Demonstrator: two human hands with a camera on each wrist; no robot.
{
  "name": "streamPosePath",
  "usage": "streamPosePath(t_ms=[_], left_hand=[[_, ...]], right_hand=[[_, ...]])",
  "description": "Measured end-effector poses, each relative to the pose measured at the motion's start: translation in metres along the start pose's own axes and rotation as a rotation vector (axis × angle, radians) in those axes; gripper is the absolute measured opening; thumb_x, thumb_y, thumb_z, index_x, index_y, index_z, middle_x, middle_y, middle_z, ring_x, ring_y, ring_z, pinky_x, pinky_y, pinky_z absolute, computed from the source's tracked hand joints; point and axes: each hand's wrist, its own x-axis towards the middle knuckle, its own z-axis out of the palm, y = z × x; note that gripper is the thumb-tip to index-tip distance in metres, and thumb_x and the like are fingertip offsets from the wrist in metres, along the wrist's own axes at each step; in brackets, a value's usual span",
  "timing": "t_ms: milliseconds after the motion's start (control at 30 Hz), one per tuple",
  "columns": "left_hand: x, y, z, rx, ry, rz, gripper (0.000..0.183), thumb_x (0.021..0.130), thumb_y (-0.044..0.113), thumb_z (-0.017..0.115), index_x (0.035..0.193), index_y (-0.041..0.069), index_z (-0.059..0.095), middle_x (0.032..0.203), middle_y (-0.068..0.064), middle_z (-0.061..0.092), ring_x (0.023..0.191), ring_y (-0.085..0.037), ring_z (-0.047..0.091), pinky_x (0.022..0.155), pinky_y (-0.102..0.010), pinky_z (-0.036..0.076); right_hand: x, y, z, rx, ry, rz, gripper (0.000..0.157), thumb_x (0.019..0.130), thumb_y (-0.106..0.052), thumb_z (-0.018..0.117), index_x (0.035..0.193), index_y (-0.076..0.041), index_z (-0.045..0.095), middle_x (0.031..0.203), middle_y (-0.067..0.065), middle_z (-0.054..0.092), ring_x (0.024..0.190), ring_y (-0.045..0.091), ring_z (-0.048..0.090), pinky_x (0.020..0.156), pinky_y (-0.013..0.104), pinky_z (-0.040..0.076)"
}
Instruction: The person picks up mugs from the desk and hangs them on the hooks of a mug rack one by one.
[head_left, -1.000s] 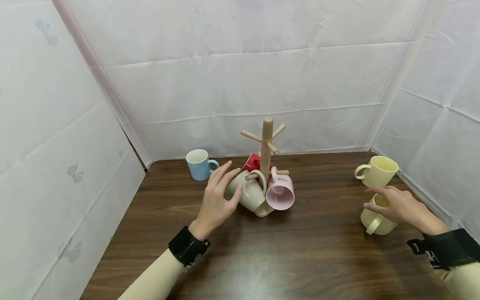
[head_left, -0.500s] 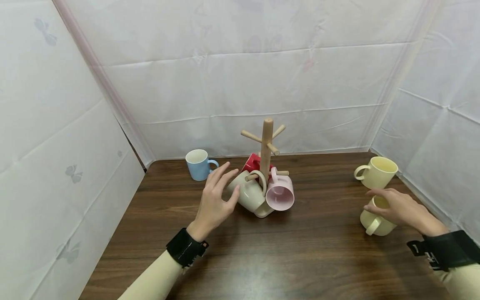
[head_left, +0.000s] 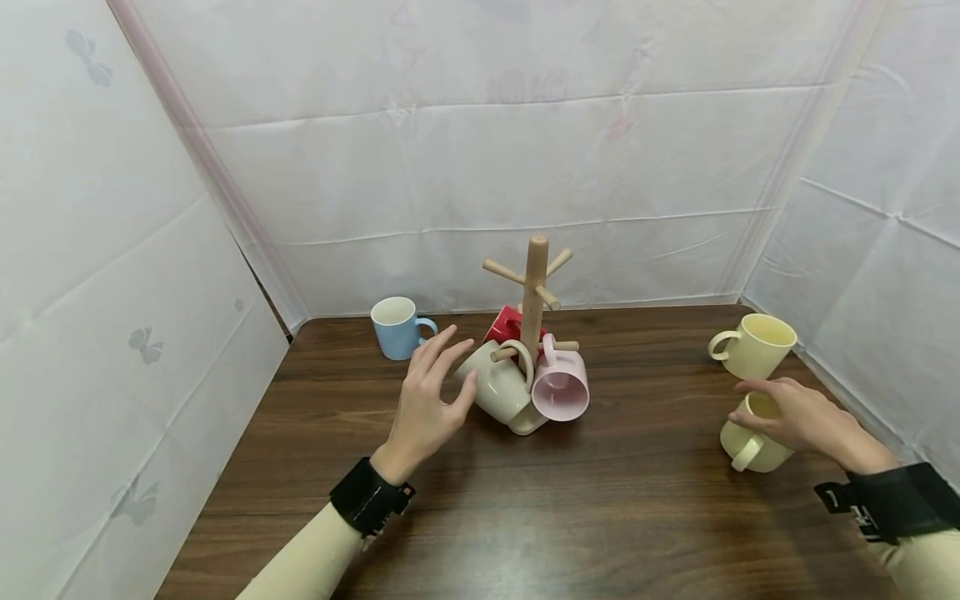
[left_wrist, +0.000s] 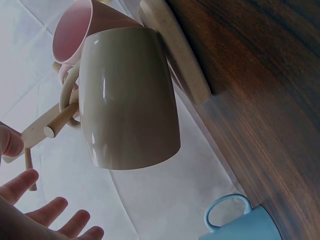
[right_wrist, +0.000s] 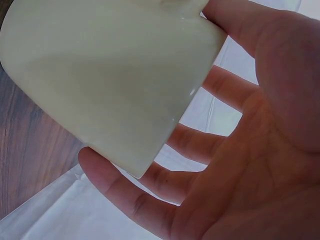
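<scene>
Near a wooden mug tree [head_left: 534, 292], my left hand [head_left: 427, 408] is held with spread fingers [left_wrist: 47, 212], apart from a greyish-cream mug [head_left: 495, 385]. That mug hangs tilted, its handle [left_wrist: 67, 97] over a lower peg. A pink mug [head_left: 560, 387] hangs to its right; a red mug [head_left: 504, 325] shows partly behind. At the right, my right hand [head_left: 806, 417] is over a pale yellow mug [right_wrist: 105, 85] standing on the table. Its thumb and relaxed, spread fingers [right_wrist: 140, 200] lie around the rim; firm contact cannot be made out.
A second yellow mug [head_left: 753, 346] stands behind the right hand, handle leftward. At the back left stands a light blue mug [head_left: 395, 331]. Upper pegs [head_left: 502, 270] jut from the mug tree. White cloth [head_left: 450, 167] encloses the back and sides of the dark wooden table [head_left: 600, 517].
My left hand has drifted slightly left, away from the greyish-cream mug. The right hand and all the mugs have stayed nearly still.
</scene>
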Motion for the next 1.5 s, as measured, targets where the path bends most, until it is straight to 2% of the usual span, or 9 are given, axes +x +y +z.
streamPosePath(t_ms=[167,400,700,900,1067,1233,1300,1500], left_hand=[[-0.001,0.000,-0.001,-0.001,-0.002,-0.004,0.039,0.085,0.020,0.060,0.122,0.011,0.059,0.138,-0.007,0.043,0.125,-0.027,0.037,0.102,-0.049,0.030],[-0.002,-0.001,-0.001,-0.003,-0.013,-0.004,0.039,0.085,0.020,0.059,0.123,0.011,0.058,0.139,-0.007,0.043,0.126,-0.028,0.036,0.103,-0.049,0.029],[-0.003,-0.002,-0.001,-0.041,-0.047,-0.024,0.041,0.087,0.022,0.058,0.127,0.018,0.056,0.139,-0.004,0.043,0.123,-0.026,0.040,0.095,-0.047,0.040],[-0.004,-0.001,0.001,-0.060,-0.057,-0.023,0.040,0.087,0.022,0.058,0.126,0.016,0.056,0.139,-0.005,0.043,0.123,-0.026,0.040,0.093,-0.047,0.042],[-0.003,0.002,0.002,-0.071,-0.036,-0.013,0.039,0.086,0.020,0.059,0.125,0.012,0.057,0.138,-0.006,0.044,0.122,-0.027,0.040,0.092,-0.047,0.042],[-0.004,0.005,0.004,-0.078,-0.036,-0.013,0.040,0.087,0.021,0.058,0.126,0.014,0.056,0.139,-0.005,0.043,0.123,-0.027,0.040,0.092,-0.047,0.042],[-0.004,0.006,0.006,-0.084,-0.039,-0.006,0.040,0.087,0.022,0.058,0.126,0.014,0.056,0.139,-0.005,0.043,0.123,-0.027,0.040,0.093,-0.048,0.042],[-0.002,0.011,0.012,-0.109,-0.048,0.009,0.041,0.087,0.023,0.058,0.126,0.012,0.056,0.138,-0.006,0.044,0.124,-0.027,0.039,0.094,-0.048,0.042]], right_hand=[[-0.001,0.001,-0.001,-0.011,0.026,-0.025,0.061,0.083,-0.056,0.059,0.121,-0.009,0.057,0.111,0.029,0.054,0.098,0.048,0.050,0.063,0.057,0.046],[0.000,0.002,-0.003,-0.017,0.036,-0.039,0.061,0.082,-0.056,0.060,0.119,-0.008,0.059,0.109,0.025,0.058,0.097,0.044,0.052,0.060,0.053,0.048],[0.002,0.003,-0.003,-0.001,0.042,-0.034,0.063,0.080,-0.061,0.060,0.115,-0.009,0.061,0.109,0.022,0.060,0.093,0.043,0.055,0.059,0.052,0.048],[0.005,-0.001,-0.005,0.018,0.076,-0.059,0.056,0.079,-0.057,0.063,0.111,-0.010,0.063,0.106,0.016,0.063,0.089,0.038,0.058,0.058,0.050,0.048],[0.008,-0.009,-0.011,0.066,0.181,-0.131,0.045,0.080,-0.048,0.067,0.108,-0.012,0.064,0.100,0.013,0.065,0.085,0.034,0.059,0.062,0.051,0.048],[0.012,-0.022,-0.015,0.137,0.282,-0.185,0.033,0.080,-0.043,0.069,0.105,-0.022,0.064,0.102,0.008,0.064,0.088,0.031,0.059,0.068,0.051,0.046],[0.013,-0.028,-0.017,0.164,0.307,-0.189,0.031,0.080,-0.042,0.070,0.105,-0.026,0.064,0.103,0.005,0.063,0.086,0.027,0.058,0.067,0.048,0.045],[0.022,-0.045,-0.023,0.236,0.405,-0.250,0.027,0.078,-0.033,0.073,0.103,-0.024,0.065,0.102,0.000,0.062,0.081,0.019,0.054,0.063,0.043,0.044]])
